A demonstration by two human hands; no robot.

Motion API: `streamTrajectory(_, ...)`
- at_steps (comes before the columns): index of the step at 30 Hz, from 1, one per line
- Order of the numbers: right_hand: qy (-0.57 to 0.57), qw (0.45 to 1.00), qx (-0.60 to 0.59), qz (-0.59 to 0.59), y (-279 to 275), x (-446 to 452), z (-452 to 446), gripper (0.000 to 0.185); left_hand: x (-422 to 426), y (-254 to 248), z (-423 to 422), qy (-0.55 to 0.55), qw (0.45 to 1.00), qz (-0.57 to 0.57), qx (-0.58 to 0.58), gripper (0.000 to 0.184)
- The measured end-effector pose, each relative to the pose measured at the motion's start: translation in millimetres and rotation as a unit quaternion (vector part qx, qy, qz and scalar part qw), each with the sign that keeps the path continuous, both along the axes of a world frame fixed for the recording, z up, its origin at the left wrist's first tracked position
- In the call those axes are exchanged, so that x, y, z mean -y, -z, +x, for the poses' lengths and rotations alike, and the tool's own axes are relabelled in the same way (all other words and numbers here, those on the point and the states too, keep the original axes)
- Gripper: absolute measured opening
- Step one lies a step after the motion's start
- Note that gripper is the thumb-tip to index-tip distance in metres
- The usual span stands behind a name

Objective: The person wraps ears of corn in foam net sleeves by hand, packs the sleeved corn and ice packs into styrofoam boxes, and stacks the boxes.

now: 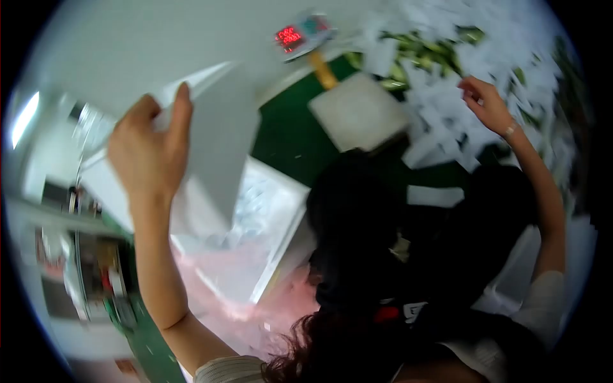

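My left hand (150,147) is raised at the left, its thumb pointing up and its fingers closed on a flat white panel (220,140) that looks like a box lid. The panel stands tilted beside and above an open white box (281,210), with clear plastic inside it. At the upper right, my right hand (488,105) hovers near green leafy pieces (424,54) that lie among white paper. Its fingers are curled together, and whatever they may hold does not show. Motion blurs parts of both hands.
A scale with a red lit display (290,38) and a pale square platform (357,112) stands on the green surface (290,127) ahead. Pink plastic (255,319) lies around the box. White paper pieces (440,134) spread to the right. Shelves (102,268) stand far left.
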State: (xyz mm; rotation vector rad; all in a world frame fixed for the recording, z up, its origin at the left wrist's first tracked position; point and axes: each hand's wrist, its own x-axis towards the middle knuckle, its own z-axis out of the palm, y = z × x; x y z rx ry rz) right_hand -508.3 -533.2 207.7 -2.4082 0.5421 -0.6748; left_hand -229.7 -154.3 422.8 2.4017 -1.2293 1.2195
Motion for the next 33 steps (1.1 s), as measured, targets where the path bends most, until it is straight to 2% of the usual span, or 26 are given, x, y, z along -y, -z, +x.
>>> streamTrajectory(2, 0.068, 0.997, 0.012, 0.035, 36.8, 13.3, -36.5, 0.019, 81.0, 49.2, 15.1, 0.074, 0.996, 0.014, -0.052, 0.048)
streamTrajectory(6, 0.168, 0.985, -0.026, 0.04, 119.7, 22.3, -97.6, 0.015, 197.1, 156.1, 10.8, 0.12, 0.988, 0.029, -0.093, 0.05)
streamTrajectory(8, 0.2, 0.975, -0.055, 0.08, 160.3, 13.0, -124.2, 0.016, 235.5, 216.5, 0.9, 0.083, 0.987, -0.026, -0.134, 0.053)
streamTrajectory(9, 0.218, 0.967, -0.071, 0.11, 180.2, 9.9, -130.5, 0.017, 251.1, 245.6, -8.0, 0.05, 0.985, 0.012, -0.165, 0.054)
streamTrajectory(11, 0.197, 0.953, -0.167, 0.158, 213.0, 0.3, -136.7, 0.021, 274.0, 289.3, -38.6, 0.059, 0.975, 0.053, -0.208, 0.056)
streamTrajectory(13, 0.214, 0.924, -0.27, 0.169, 236.8, -20.6, -122.6, 0.029, 289.6, 322.2, -62.7, 0.126, 0.952, 0.062, -0.272, 0.064)
streamTrajectory(14, 0.164, 0.936, -0.258, 0.171, 239.2, -28.3, -116.5, 0.034, 296.0, 330.6, -67.4, 0.127, 0.945, 0.092, -0.286, 0.072)
streamTrajectory(15, 0.117, 0.947, -0.244, 0.171, 239.6, -37.5, -107.7, 0.04, 298.0, 336.0, -66.2, 0.137, 0.942, 0.1, -0.291, 0.072)
streamTrajectory(17, 0.006, 0.961, -0.259, 0.098, 255.5, -48.6, -88.4, 0.05, 306.7, 342.3, -62.3, 0.157, 0.93, 0.1, -0.318, 0.069)
streamTrajectory(20, -0.081, 0.958, -0.274, 0.003, 289.6, -73.2, -61.0, 0.056, 318.8, 316.2, -72.1, 0.288, 0.911, 0.051, -0.29, 0.056)
streamTrajectory(21, -0.099, 0.961, -0.257, -0.033, 316.5, -83.1, -55.3, 0.055, 328.2, 307.0, -78.0, 0.343, 0.889, 0.069, -0.295, 0.054)
streamTrajectory(22, -0.09, 0.965, -0.242, -0.053, 348.2, -89.9, -51.5, 0.042, 341.1, 298.3, -88.4, 0.384, 0.853, 0.109, -0.336, 0.055)
streamTrajectory(23, -0.083, 0.964, -0.246, -0.048, 347.3, -79.9, -58.8, 0.042, 355.7, 296.5, -99.7, 0.425, 0.81, 0.15, -0.376, 0.055)
streamTrajectory(24, -0.022, 0.961, -0.275, 0.007, 339.3, -65.5, -64.7, 0.033, 371.6, 306.8, -107.8, 0.469, 0.767, 0.185, -0.398, 0.055)
streamTrajectory(25, 0.038, 0.951, -0.3, 0.058, 329.3, -47.9, -70.6, 0.024, 387.4, 316.6, -116.0, 0.476, 0.748, 0.241, -0.394, 0.058)
streamTrajectory(26, 0.158, 0.939, -0.305, 0.027, 317.7, -32.1, -79.7, 0.014, 401.8, 333.5, -121.3, 0.481, 0.752, 0.264, -0.366, 0.063)
streamTrajectory(27, 0.259, 0.909, -0.319, 0.073, 327.6, -15.2, -94.4, 0.015, 415.6, 354.9, -122.4, 0.485, 0.754, 0.286, -0.338, 0.069)
streamTrajectory(28, 0.318, 0.887, -0.331, 0.043, 319.9, -2.6, -116.3, 0.017, 431.8, 379.9, -117.2, 0.49, 0.752, 0.284, -0.337, 0.069)
streamTrajectory(29, 0.372, 0.855, -0.362, 0.024, 317.5, 7.7, -136.5, 0.022, 450.4, 407.7, -108.3, 0.427, 0.81, 0.286, -0.282, 0.075)
streamTrajectory(30, 0.379, 0.842, -0.383, 0.016, 313.4, 11.4, -154.1, 0.029, 470.8, 431.6, -104.9, 0.364, 0.858, 0.284, -0.227, 0.082)
streamTrajectory(31, 0.389, 0.827, -0.405, 0.007, 308.2, 15.6, -171.9, 0.036, 494.7, 446.7, -106.0, 0.235, 0.888, 0.254, -0.304, 0.092)
streamTrajectory(32, 0.395, 0.833, -0.384, 0.043, 304.3, 13.5, -181.5, 0.041, 516.2, 469.9, -94.4, 0.166, 0.891, 0.217, -0.362, 0.095)
streamTrajectory(33, 0.397, 0.841, -0.359, 0.079, 300.8, 7.5, -183.8, 0.047, 532.6, 474.1, -95.5, 0.065, 0.863, 0.183, -0.466, 0.098)
